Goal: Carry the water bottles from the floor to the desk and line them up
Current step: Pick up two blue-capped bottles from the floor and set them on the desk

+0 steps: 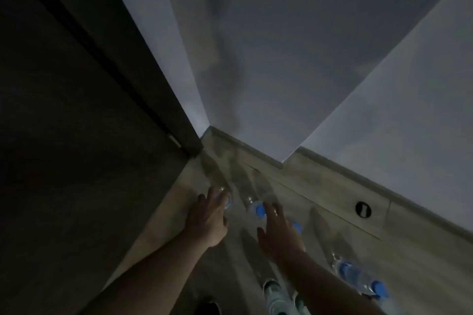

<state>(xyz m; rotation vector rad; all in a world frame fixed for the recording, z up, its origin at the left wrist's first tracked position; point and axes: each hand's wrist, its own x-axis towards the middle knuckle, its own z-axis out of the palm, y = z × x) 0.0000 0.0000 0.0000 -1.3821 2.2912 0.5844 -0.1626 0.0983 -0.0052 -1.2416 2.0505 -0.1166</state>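
Several clear water bottles with blue caps stand on the wooden floor (320,186) in dim light. My left hand (208,220) reaches down over one bottle (227,201) with its fingers spread around the cap; I cannot tell whether they touch it. My right hand (277,233) hovers with straight fingers between a second bottle (257,209) and a third bottle (297,227), which it partly hides. Another bottle (358,276) shows at the lower right. One more bottle (275,296) is at the bottom edge between my forearms. The desk is out of view.
A dark door or cabinet front (76,135) fills the left side and meets the white wall (281,59) at a corner. A skirting board (332,163) runs along the wall. A round black fitting (363,209) is set in the floor to the right.
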